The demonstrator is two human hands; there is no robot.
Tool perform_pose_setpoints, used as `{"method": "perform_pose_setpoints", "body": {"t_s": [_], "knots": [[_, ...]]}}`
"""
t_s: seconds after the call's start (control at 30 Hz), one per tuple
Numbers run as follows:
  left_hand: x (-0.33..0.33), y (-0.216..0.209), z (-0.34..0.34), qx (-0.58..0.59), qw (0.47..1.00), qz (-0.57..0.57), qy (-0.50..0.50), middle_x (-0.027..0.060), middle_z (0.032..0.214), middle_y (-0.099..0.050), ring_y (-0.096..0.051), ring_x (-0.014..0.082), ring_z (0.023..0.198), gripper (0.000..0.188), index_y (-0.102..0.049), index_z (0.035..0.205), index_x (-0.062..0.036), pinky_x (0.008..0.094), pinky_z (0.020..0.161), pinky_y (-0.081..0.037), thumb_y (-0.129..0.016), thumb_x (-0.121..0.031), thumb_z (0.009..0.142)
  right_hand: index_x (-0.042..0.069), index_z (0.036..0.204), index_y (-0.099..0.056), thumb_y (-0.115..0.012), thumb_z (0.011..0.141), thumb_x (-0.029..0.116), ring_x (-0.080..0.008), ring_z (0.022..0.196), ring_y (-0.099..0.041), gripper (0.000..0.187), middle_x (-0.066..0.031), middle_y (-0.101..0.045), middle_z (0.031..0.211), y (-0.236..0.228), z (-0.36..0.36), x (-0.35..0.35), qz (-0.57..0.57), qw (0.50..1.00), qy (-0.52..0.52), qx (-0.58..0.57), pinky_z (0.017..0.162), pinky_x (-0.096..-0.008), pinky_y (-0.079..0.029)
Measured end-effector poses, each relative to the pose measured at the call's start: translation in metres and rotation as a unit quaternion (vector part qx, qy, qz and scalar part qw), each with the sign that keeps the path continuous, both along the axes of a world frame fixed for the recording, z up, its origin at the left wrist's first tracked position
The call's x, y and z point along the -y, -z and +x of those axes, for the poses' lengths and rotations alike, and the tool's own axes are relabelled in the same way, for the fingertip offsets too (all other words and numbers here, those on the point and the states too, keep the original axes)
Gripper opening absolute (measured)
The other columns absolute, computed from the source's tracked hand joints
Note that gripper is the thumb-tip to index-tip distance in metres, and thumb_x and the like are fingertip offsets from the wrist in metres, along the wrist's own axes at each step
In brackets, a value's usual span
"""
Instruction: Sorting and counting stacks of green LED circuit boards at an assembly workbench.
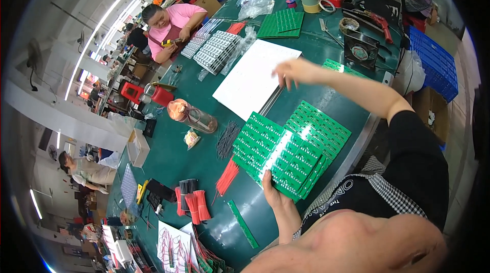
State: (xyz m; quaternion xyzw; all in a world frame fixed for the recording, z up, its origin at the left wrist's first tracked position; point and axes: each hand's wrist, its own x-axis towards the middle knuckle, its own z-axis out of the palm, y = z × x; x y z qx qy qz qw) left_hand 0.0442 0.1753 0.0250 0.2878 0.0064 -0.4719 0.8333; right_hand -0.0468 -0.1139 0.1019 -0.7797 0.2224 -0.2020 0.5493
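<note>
My left hand [274, 195] grips the lower edge of several green circuit board panels [255, 143], thumb on top and fingers hidden beneath. White component marks run in rows across them, and light glares off the middle. Beside and partly behind them lies another green panel [319, 129]. My right hand [295, 72] is raised over the right edge of a large white board [255, 76], its fingers loosely apart with nothing seen between them. Close to my right forearm, a further green panel [334, 66] is partly covered.
Red wires [227, 176], dark wires [225, 140] and wire bundles [198, 206] lie left of the panels. A pinkish bottle [192, 116] stands beyond. A small fan [361, 48] sits at the right edge. Across the green table [204, 171], a person in pink [166, 30] works with a tool.
</note>
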Motion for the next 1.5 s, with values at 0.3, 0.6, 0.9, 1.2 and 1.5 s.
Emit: {"method": "perform_pose_setpoints", "body": {"t_s": [0.3, 0.6, 0.9, 1.2, 1.5], "knots": [[0.013, 0.010, -0.015, 0.064, 0.995, 0.037, 0.067, 0.0170, 0.115, -0.053, -0.055, 0.0301, 0.101, 0.050, -0.041, 0.122, 0.0020, 0.0436, 0.090, -0.045, -0.061, -0.016, 0.080, -0.003, 0.131, -0.031, -0.063, 0.078, 0.038, -0.0358, 0.096, -0.057, 0.075, -0.0287, -0.054, 0.109, 0.027, -0.065, -0.155, -0.121, 0.992, 0.029, 0.013, 0.082, -0.0376, -0.044], [0.016, -0.004, -0.020, 0.006, 0.997, -0.004, 0.076, 0.0157, 0.115, -0.054, -0.055, 0.0306, 0.101, 0.053, -0.042, 0.122, 0.0020, 0.0441, 0.090, -0.044, -0.062, -0.020, 0.078, 0.004, 0.135, -0.029, -0.049, 0.089, 0.031, -0.0146, 0.080, -0.060, 0.057, -0.0115, -0.062, 0.097, 0.003, -0.076, -0.094, 0.091, 0.988, 0.124, 0.014, 0.060, -0.0259, -0.047], [0.008, 0.004, -0.016, 0.081, 0.996, 0.021, 0.043, 0.0188, 0.114, -0.053, -0.055, 0.0310, 0.101, 0.053, -0.041, 0.122, 0.0039, 0.0434, 0.088, -0.047, -0.060, -0.020, 0.079, 0.001, 0.122, -0.044, -0.057, 0.084, 0.033, -0.0298, 0.093, -0.059, 0.051, -0.0208, -0.059, 0.105, 0.004, -0.077, -0.174, -0.111, 0.993, 0.045, -0.018, 0.078, -0.0346, -0.047], [0.011, -0.011, -0.024, 0.047, 0.998, 0.008, 0.051, 0.0171, 0.113, -0.055, -0.057, 0.0290, 0.099, 0.053, -0.042, 0.122, 0.0020, 0.0424, 0.086, -0.048, -0.061, -0.020, 0.078, -0.003, 0.119, -0.044, -0.064, 0.079, 0.026, -0.0281, 0.094, -0.058, 0.054, -0.0190, -0.059, 0.102, 0.012, -0.077, -0.175, -0.052, 0.991, 0.121, 0.029, 0.083, -0.0343, -0.044], [0.011, -0.003, -0.015, 0.025, 0.998, -0.006, 0.054, 0.0176, 0.114, -0.053, -0.055, 0.0310, 0.102, 0.055, -0.040, 0.123, 0.0022, 0.0439, 0.089, -0.045, -0.061, -0.019, 0.077, -0.004, 0.122, -0.043, -0.058, 0.083, 0.009, -0.0103, 0.089, -0.057, 0.044, -0.0083, -0.061, 0.101, 0.027, -0.069, -0.161, 0.229, 0.957, 0.077, 0.160, 0.079, -0.0260, -0.046]]}}
